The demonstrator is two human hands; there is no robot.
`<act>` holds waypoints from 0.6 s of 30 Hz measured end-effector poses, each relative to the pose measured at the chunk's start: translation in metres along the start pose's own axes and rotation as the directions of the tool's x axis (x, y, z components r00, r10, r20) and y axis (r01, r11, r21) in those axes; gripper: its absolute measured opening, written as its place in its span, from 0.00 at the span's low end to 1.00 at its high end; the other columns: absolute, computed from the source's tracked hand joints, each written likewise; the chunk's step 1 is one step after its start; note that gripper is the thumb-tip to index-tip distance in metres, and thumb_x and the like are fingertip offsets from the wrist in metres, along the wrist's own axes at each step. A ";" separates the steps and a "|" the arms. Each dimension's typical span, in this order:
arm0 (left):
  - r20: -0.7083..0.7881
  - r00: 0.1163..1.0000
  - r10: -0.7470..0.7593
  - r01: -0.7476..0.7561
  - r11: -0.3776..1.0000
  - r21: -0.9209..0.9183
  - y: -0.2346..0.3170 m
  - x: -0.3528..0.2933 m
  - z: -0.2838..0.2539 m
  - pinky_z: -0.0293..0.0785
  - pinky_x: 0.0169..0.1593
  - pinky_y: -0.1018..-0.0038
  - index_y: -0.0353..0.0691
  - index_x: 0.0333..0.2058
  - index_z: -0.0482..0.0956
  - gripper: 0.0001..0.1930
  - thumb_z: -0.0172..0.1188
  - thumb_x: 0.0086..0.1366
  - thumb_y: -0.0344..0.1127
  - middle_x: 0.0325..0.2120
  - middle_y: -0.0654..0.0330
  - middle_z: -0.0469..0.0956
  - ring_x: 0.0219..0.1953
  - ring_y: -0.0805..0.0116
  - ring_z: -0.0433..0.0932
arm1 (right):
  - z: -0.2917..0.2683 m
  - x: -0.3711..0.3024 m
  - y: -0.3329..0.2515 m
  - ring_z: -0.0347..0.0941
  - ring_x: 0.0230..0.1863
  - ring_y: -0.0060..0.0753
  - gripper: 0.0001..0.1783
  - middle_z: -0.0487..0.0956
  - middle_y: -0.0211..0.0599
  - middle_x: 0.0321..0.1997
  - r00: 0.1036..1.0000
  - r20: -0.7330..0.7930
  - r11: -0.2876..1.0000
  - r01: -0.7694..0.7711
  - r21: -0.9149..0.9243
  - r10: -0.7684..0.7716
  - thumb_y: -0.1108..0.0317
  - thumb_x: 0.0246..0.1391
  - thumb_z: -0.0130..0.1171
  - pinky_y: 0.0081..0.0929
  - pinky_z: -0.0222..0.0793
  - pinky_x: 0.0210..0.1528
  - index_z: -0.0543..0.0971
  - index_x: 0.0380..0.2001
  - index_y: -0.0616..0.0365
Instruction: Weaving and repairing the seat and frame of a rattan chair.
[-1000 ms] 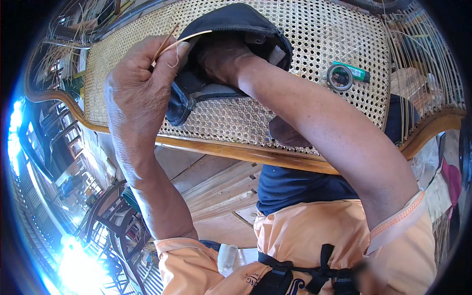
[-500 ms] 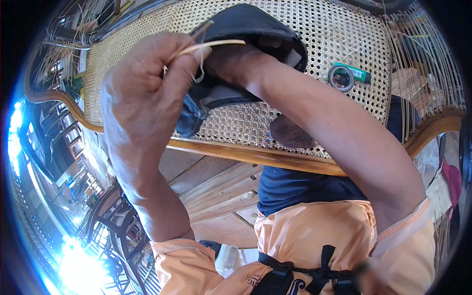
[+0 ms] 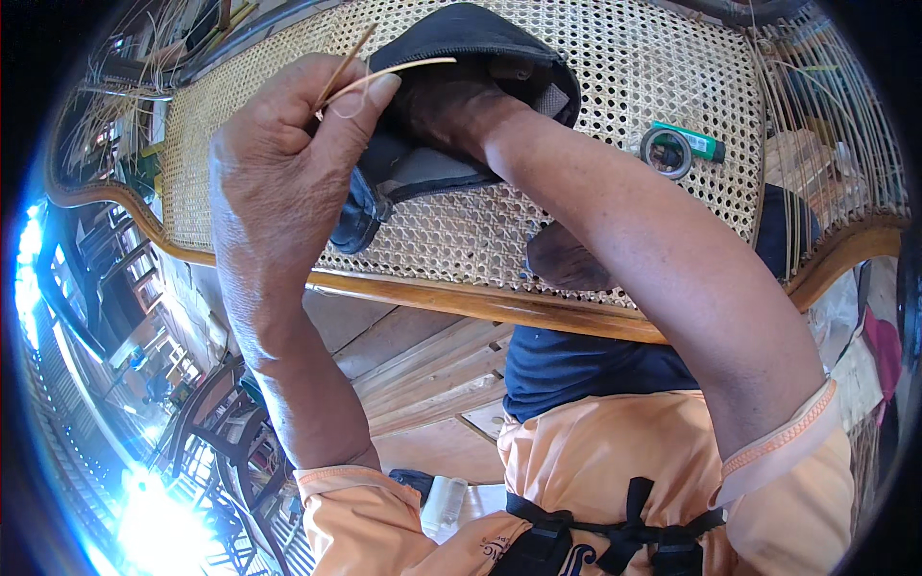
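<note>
My left hand (image 3: pixel 293 158) is closed, pinching thin cane strips (image 3: pixel 408 67) between thumb and fingers. One pale strip sticks out to the right and a browner piece points up. Beside it, a black zippered bag (image 3: pixel 471 34) lies with its mouth gaping on the woven cane panel (image 3: pixel 615 86). My right hand (image 3: pixel 447 110) reaches into that bag; its fingers are hidden inside. A dark strap end (image 3: pixel 360 216) of the bag hangs below my left wrist's side.
Right of the bag, a roll of tape (image 3: pixel 666 154) lies against a green tube or box (image 3: pixel 706 146). A wooden frame edge (image 3: pixel 480 302) borders the panel in front of me. Loose cane strands (image 3: pixel 836 125) stretch at the right. My foot (image 3: pixel 567 259) rests on the panel.
The bag and my right hand inside it have shifted slightly left and up. My left hand has tilted a little, with the cane strips spread further apart.
</note>
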State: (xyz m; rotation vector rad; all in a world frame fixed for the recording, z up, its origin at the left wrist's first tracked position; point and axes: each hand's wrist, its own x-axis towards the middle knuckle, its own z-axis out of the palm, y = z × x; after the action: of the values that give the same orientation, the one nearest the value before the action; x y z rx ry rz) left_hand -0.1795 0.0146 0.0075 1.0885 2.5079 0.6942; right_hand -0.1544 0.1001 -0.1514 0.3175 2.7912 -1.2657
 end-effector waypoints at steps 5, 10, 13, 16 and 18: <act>-0.064 0.998 -0.029 0.029 1.000 -0.007 -0.007 0.003 -0.004 0.64 0.29 0.85 0.36 0.33 0.78 0.09 0.61 0.59 0.36 0.19 0.70 0.72 0.25 0.85 0.66 | 0.005 0.002 -0.003 0.57 0.63 0.44 0.24 0.62 0.45 0.62 0.999 -0.004 0.985 0.032 -0.167 -0.033 0.64 0.57 0.41 0.38 0.48 0.65 0.66 0.57 0.55; -0.066 0.998 -0.018 0.022 0.998 0.059 -0.004 0.003 -0.005 0.65 0.29 0.85 0.36 0.33 0.78 0.09 0.61 0.59 0.36 0.20 0.70 0.72 0.25 0.85 0.66 | 0.010 0.002 0.005 0.56 0.64 0.45 0.24 0.62 0.44 0.62 0.996 -0.081 0.997 0.028 -0.074 -0.034 0.63 0.58 0.40 0.39 0.47 0.65 0.66 0.57 0.55; -0.012 1.000 0.003 -0.001 0.996 0.092 -0.006 0.002 -0.008 0.65 0.29 0.84 0.36 0.33 0.78 0.09 0.61 0.59 0.37 0.20 0.70 0.72 0.24 0.84 0.66 | 0.007 0.003 -0.002 0.59 0.62 0.45 0.27 0.64 0.39 0.61 0.992 -0.125 0.989 0.004 -0.147 -0.022 0.56 0.54 0.48 0.40 0.51 0.64 0.66 0.57 0.49; 0.003 1.000 -0.023 0.023 0.997 0.074 -0.008 0.003 -0.009 0.64 0.29 0.84 0.35 0.32 0.78 0.09 0.61 0.59 0.37 0.19 0.69 0.72 0.24 0.84 0.66 | 0.006 0.004 -0.001 0.59 0.62 0.45 0.27 0.65 0.38 0.61 0.998 -0.056 0.999 -0.043 -0.015 0.042 0.53 0.55 0.47 0.40 0.50 0.64 0.65 0.57 0.48; -0.018 0.999 -0.043 0.044 0.998 0.054 -0.012 0.004 -0.008 0.64 0.29 0.84 0.36 0.32 0.78 0.10 0.61 0.59 0.37 0.19 0.69 0.72 0.24 0.84 0.66 | 0.018 0.013 0.001 0.59 0.62 0.45 0.26 0.65 0.38 0.61 0.982 -0.185 0.999 -0.043 -0.017 0.039 0.52 0.55 0.47 0.40 0.51 0.64 0.67 0.56 0.48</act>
State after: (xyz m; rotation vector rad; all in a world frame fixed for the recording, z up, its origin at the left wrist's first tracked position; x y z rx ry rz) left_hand -0.1928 0.0077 0.0072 1.0474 2.5705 0.6286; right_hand -0.1677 0.0888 -0.1658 0.5132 2.9306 -1.2582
